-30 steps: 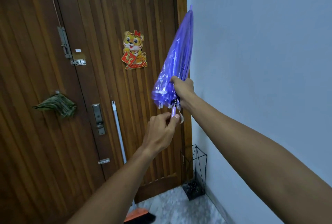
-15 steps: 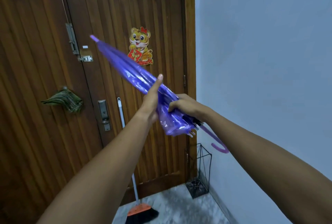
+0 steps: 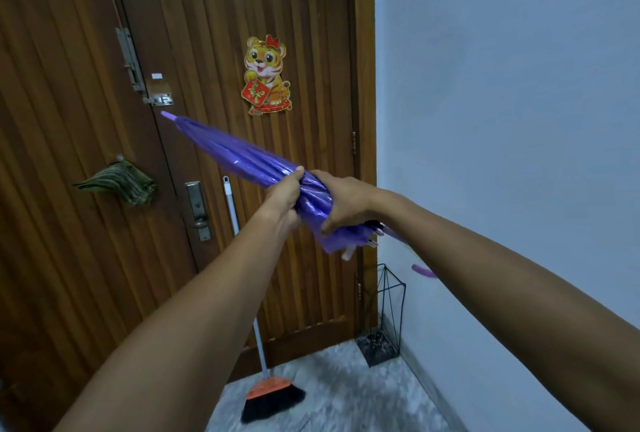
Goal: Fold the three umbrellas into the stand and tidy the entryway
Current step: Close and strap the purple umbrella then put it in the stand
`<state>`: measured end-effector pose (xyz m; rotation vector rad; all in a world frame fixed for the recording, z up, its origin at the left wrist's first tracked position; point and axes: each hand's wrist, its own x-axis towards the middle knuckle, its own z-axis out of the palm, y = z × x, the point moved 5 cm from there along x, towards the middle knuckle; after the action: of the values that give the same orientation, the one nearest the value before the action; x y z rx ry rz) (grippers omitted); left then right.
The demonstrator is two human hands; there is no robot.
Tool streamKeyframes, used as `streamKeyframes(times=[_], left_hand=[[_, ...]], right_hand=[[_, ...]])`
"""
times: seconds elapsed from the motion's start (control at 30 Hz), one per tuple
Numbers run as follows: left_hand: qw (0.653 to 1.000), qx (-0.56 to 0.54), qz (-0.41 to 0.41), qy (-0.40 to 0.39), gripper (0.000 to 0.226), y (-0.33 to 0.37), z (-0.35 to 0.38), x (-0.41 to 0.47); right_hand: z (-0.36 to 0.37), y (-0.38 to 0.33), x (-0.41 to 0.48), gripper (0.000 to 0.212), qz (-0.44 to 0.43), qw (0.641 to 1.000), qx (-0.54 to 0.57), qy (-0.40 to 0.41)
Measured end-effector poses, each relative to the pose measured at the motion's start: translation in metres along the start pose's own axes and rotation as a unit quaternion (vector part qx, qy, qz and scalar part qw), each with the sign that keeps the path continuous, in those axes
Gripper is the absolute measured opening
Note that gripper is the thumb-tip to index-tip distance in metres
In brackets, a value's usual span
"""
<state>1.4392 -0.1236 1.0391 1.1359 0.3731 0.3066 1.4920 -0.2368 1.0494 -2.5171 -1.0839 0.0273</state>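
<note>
The light is soft and rather dim, with a cool bluish cast on the wall (image 3: 502, 102) and a warmer tone on the wooden door (image 3: 86, 258). No hard shadows fall anywhere; the source itself is out of view. A glossy sheen runs along the purple umbrella (image 3: 249, 161) (the only real glare here). The lower part of the umbrella near the right hand (image 3: 346, 203) is smeared by motion blur, and the floor (image 3: 346, 390) looks streaky. Wide-angle distortion bows the door's vertical grooves toward the left edge and swells the forearms at the bottom corners.
</note>
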Motion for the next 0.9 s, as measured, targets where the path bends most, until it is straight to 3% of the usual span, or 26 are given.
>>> streamKeyframes(times=[0.07,0.13,0.17,0.23,0.27,0.3,0.37,0.43,0.47,0.53,0.6,0.67,0.73,0.83,0.9], left_hand=[[0.994,0.100,0.040,-0.008,0.033,0.002,-0.005,-0.007],[0.955,0.253,0.150,0.031,0.038,0.007,-0.017,-0.016],[0.906,0.351,0.219,0.088,0.049,0.011,-0.027,-0.017],[0.730,0.525,0.389,0.199,0.054,0.018,-0.036,-0.032],[0.647,0.580,0.459,0.186,0.053,0.012,-0.031,-0.043],[0.596,0.623,0.491,0.130,0.061,0.001,-0.024,-0.048],[0.566,0.683,0.462,0.002,0.096,-0.028,-0.014,-0.051],[0.588,0.690,0.422,-0.018,0.111,-0.045,-0.014,-0.049],[0.611,0.671,0.420,0.005,0.102,-0.046,-0.018,-0.046],[0.638,0.641,0.424,0.045,0.058,-0.040,-0.025,-0.043],[0.671,0.632,0.385,0.047,0.021,-0.034,-0.033,-0.037],[0.722,0.613,0.318,0.033,0.012,-0.031,-0.045,-0.027],[0.787,0.570,0.234,0.015,0.016,-0.030,-0.059,-0.017],[0.901,0.410,0.141,-0.007,0.025,-0.022,-0.073,-0.013],[0.942,0.315,0.117,0.002,0.019,-0.017,-0.076,-0.016]], right_hand=[[-0.007,0.004,0.000,0.083,0.031,0.999,-0.032,0.007],[-0.021,0.008,0.002,0.061,0.066,0.998,-0.010,0.007],[-0.028,0.011,0.001,0.055,0.083,0.996,0.005,-0.009],[-0.041,0.013,-0.003,0.050,0.118,0.990,0.001,-0.083],[-0.044,0.014,-0.007,0.050,0.134,0.982,-0.013,-0.131],[-0.044,0.012,-0.012,0.051,0.146,0.973,-0.029,-0.177],[-0.036,0.002,-0.018,0.052,0.152,0.952,-0.058,-0.259],[-0.023,-0.015,-0.018,0.053,0.143,0.934,-0.070,-0.319],[-0.020,-0.023,-0.018,0.053,0.139,0.930,-0.071,-0.332],[-0.020,-0.036,-0.017,0.051,0.137,0.932,-0.077,-0.327],[-0.025,-0.046,-0.014,0.048,0.106,0.950,-0.123,-0.268],[-0.032,-0.054,-0.007,0.046,0.049,0.966,-0.216,-0.131],[-0.038,-0.062,-0.006,0.054,-0.018,0.961,-0.269,0.068],[-0.043,-0.061,-0.019,0.061,-0.078,0.938,-0.098,0.324],[-0.040,-0.048,-0.023,0.055,-0.057,0.917,0.070,0.389]])
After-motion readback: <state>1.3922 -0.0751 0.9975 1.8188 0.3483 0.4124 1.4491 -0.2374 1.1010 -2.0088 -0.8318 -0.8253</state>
